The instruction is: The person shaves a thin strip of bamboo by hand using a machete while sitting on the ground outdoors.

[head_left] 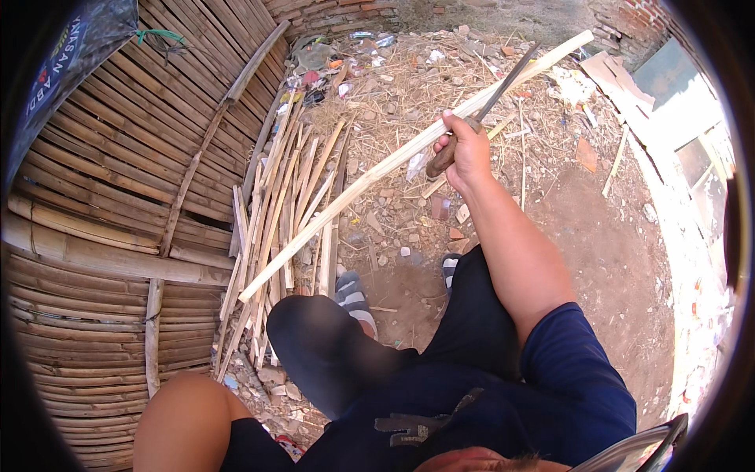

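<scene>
Brown, worn-looking handle of a knife [445,158] sits clamped in your right hand [465,149], fingers wrapped round it. Its long, dark blade [510,82] points away from you, up and to the right of the grip. Your thumb lies against a pale wooden strip [354,191], which runs slantwise past the grip; whether your fingers also pinch it, cannot tell. One end reaches beyond the blade tip, the other comes down left of the grip, close by your bent knee [314,346]. Your left hand is out of view; cannot tell how it is held.

Left of the grip and nearer you: a loose heap of narrow wood strips [271,208], mostly lengthwise, beside a bamboo-slat wall [102,181]. Beyond the grip: ground strewn with straw and litter [401,86], then a brick wall [370,22]. Nearer you, below the grip: your grey-striped sock [351,293] on bare earth. Well right of the grip: flat boards [617,82].
</scene>
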Tool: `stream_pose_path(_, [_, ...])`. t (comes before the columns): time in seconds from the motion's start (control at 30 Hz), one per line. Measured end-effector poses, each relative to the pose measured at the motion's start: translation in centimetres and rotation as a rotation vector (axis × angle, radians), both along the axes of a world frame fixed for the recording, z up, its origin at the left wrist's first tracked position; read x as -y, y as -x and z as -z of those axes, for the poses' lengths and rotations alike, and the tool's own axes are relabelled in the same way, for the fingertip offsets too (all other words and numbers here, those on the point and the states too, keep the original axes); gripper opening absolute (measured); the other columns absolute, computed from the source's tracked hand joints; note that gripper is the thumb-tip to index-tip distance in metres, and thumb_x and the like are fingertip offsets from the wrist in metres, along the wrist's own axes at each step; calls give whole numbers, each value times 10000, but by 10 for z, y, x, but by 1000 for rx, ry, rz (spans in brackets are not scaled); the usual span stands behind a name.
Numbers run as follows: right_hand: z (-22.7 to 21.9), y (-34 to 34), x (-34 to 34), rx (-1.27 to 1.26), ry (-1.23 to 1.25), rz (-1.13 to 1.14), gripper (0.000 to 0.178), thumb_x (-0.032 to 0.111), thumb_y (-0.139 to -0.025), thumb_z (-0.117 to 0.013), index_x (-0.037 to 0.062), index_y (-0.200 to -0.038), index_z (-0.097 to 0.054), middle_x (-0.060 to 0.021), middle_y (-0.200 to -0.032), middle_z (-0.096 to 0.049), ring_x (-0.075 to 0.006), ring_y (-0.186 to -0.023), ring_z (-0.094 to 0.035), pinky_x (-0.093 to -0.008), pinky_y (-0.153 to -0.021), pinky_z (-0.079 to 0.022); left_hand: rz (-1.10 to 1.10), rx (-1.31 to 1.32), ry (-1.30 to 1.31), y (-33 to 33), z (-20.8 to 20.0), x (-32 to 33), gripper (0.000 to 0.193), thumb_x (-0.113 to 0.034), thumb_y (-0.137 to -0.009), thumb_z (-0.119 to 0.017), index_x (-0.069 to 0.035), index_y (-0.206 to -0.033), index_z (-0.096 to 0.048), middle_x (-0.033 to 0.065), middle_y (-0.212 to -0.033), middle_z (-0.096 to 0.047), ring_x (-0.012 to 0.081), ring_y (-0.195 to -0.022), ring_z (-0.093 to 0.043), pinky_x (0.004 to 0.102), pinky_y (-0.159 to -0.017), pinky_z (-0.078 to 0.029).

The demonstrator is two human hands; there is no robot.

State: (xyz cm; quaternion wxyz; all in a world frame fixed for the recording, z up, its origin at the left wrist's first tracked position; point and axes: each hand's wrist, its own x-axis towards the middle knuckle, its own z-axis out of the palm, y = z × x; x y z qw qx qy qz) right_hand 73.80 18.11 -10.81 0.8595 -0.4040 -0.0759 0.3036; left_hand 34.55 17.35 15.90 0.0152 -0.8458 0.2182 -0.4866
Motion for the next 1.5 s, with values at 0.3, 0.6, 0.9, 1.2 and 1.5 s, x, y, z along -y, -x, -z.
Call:
stream_pose_path(0.3, [1,6,-4,-20,-24,-59,288,128,-939,-771,-9,-1097,-574,-87,-882,-649,-133,-633,-596,-303,-565,-556,-14,-66,-2,-22,11,1,648,-512,-1118,-415,34,-1449,-525,215,-1429,-606,452,-1379,-548,550,-1179,-445])
stream_pose_path(0.6, [-4,4,0,-8,-8,-36,187,143,-959,-751,24,-1036,-629,-75,-903,-699,-112,-630,-577,-295,-562,-527,-73,-65,82,-37,41,-12,645,-508,-1119,-410,34,-1451,-524,218,-1432,-604,450,-1381,-547,550,-1182,-442])
stream_pose_path(0.9, [1,-2,-1,14,27,-52,323,142,-946,-772,12,-1144,-553,-91,-954,-671,-123,-666,-594,-292,-589,-535,-233,-95,253,-49,86,-29,643,-504,-1121,-405,33,-1452,-523,221,-1436,-601,449,-1383,-546,550,-1185,-439])
stream_pose_path(1.2, [10,-2,1,38,51,-67,683,135,-925,-793,-91,-1430,-392,-104,-977,-660,-124,-640,-599,-302,-569,-536,-384,-153,412,-63,120,-38,640,-501,-1122,-400,33,-1454,-523,224,-1439,-599,447,-1385,-545,551,-1189,-436])
stream_pose_path(1.5, [8,-3,2,82,94,-89,794,148,-933,-789,-119,-1517,-322,-108,-976,-701,-121,-646,-602,-291,-572,-522,-438,-197,466,-78,141,-41,637,-497,-1124,-395,33,-1455,-522,227,-1443,-596,445,-1387,-544,551,-1192,-433])
